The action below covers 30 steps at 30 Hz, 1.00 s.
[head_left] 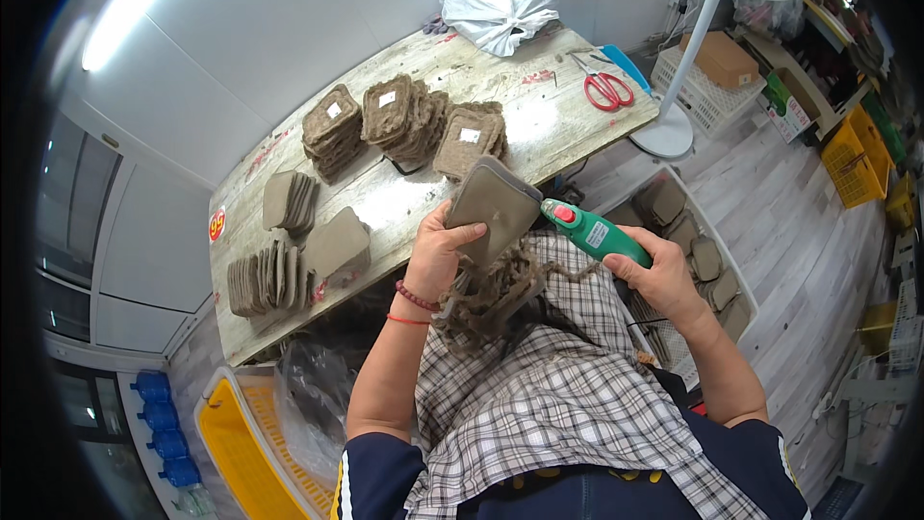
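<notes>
My left hand [441, 252] grips a grey-brown, rounded rectangular fabric pad [493, 204] by its near left edge, thumb lying across its face. In my right hand [662, 277] is a green handheld electric cutter [599, 235] with a red button. Its tip is at the pad's right edge; whether the blade touches it is too small to tell. Beneath the pad, a tangle of brown fuzzy fabric trimmings [493, 303] rests on my checked apron [549, 376]. One strip of it stretches right, toward the cutter.
The worktable [385, 207] carries shaggy-edged pad stacks [393, 120], smooth-edged pads [265, 279], red-handled scissors [607, 91] and a white plastic bag [500, 12]. A white crate [746, 294] of pads stands right, near a fan [664, 135]. A yellow basket [231, 433] sits lower left.
</notes>
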Tool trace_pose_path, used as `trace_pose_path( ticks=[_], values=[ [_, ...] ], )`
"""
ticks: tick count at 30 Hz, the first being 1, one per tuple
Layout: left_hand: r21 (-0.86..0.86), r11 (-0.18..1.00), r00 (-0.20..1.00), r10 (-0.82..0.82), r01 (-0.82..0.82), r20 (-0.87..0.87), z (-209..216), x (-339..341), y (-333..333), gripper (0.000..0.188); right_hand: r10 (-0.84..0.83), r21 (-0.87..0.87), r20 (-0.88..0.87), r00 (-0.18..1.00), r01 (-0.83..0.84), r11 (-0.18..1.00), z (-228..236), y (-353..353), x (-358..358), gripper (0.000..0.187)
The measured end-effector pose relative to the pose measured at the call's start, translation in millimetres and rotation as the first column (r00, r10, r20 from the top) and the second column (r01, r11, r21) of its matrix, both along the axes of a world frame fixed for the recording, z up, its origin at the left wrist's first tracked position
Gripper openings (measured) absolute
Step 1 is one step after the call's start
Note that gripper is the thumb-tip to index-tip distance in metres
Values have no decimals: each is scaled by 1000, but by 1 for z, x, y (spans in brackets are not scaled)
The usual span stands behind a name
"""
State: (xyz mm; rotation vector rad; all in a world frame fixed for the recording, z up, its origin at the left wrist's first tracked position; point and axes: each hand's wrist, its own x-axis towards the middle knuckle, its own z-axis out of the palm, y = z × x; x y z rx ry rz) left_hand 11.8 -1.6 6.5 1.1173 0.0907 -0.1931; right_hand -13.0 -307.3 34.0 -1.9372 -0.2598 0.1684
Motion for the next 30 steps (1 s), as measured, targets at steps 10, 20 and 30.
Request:
trace_pose_path(
  ticks=[10, 20, 30],
  values=[
    [60, 992, 987, -100, 108, -123, -15, -7, -5, 41, -27, -21, -19, 999, 27, 999, -9, 17, -2, 52],
    [298, 942, 974, -96, 155, -203, 12, -10, 9, 43, 110, 126, -282, 953, -77, 989, -4, 11, 10, 44],
    [262, 962, 994, 96, -79, -53, 6, -8, 34, 18, 202, 142, -352, 914, -161, 977, -10, 9, 11, 43]
  ],
)
